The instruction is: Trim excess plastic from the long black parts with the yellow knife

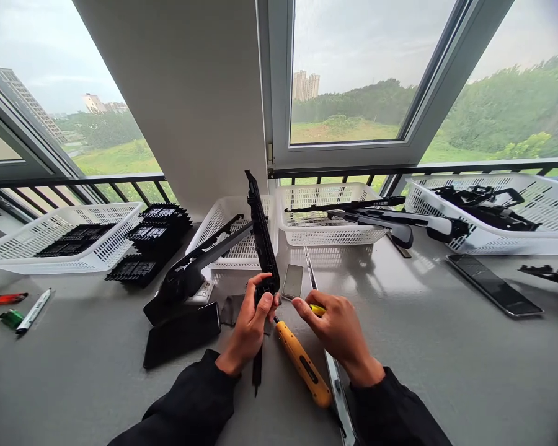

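My left hand (253, 319) is closed round a long black plastic strip (260, 229), which it holds up nearly upright, tilted slightly left at the top. My right hand (339, 331) is curled round a yellow-handled tool (317, 310); only a bit of yellow shows, and its working end cannot be made out. Below and between the hands lies an orange electric screwdriver (304, 365), its tip toward my left hand. A long metal rail (337, 387) runs under my right hand. Behind the hands is a small grey rectangular block (292, 282).
White baskets (242, 263) line the back, some with black parts. Stacked black plastic pieces (151, 238) stand left. A black-grey handle-like part (181, 279), a phone (181, 334), another dark slab (495, 285), a marker (33, 311) and a red knife-like item (9, 298) lie around.
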Demonstrator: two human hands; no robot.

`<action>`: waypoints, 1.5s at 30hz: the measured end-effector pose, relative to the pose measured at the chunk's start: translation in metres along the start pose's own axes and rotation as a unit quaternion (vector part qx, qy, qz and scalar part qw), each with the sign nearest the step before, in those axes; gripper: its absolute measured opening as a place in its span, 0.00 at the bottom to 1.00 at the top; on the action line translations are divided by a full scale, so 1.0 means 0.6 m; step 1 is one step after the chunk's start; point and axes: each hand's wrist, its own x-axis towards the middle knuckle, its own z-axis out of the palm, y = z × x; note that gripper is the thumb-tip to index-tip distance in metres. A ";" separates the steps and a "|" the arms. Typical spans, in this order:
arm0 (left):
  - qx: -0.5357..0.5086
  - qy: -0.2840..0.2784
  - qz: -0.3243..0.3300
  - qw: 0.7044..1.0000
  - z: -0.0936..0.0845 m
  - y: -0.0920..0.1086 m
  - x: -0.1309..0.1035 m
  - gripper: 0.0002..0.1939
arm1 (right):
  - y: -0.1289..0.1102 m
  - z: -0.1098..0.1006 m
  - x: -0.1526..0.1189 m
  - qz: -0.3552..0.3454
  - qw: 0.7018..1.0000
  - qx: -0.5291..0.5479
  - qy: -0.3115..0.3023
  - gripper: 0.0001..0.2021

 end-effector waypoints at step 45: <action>0.290 -0.112 0.122 0.942 -0.016 -0.024 -0.003 0.25 | -0.004 -0.004 -0.001 0.009 1.000 0.002 -0.021 0.33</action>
